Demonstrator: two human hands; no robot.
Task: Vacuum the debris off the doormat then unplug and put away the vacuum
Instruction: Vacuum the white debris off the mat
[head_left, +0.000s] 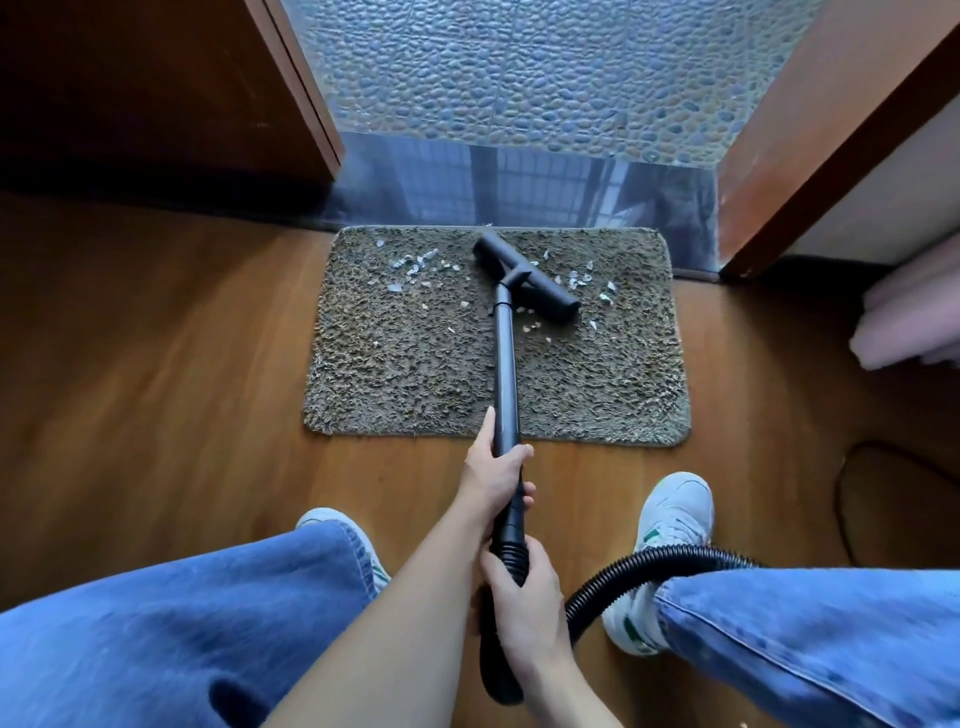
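Observation:
A shaggy grey-brown doormat (415, 374) lies on the wood floor before a doorway. Small white debris (415, 266) is scattered over its far half, left and right of the black vacuum floor head (545, 291), which rests on the mat at a slant. The black wand (505, 374) runs from the head back toward me. My left hand (493, 475) grips the wand's lower end, index finger stretched along it. My right hand (522, 603) grips the ribbed hose cuff just behind. The corrugated hose (649, 564) loops off to the right over my right leg. The vacuum body is out of view.
A glossy grey threshold (519, 182) and pebble floor (545, 73) lie beyond the mat, between wooden door frames (311, 104). My feet in white sneakers (675, 514) stand behind the mat. A thin cord (852, 519) curves on the floor at right; pink fabric (914, 322) sits at the right edge.

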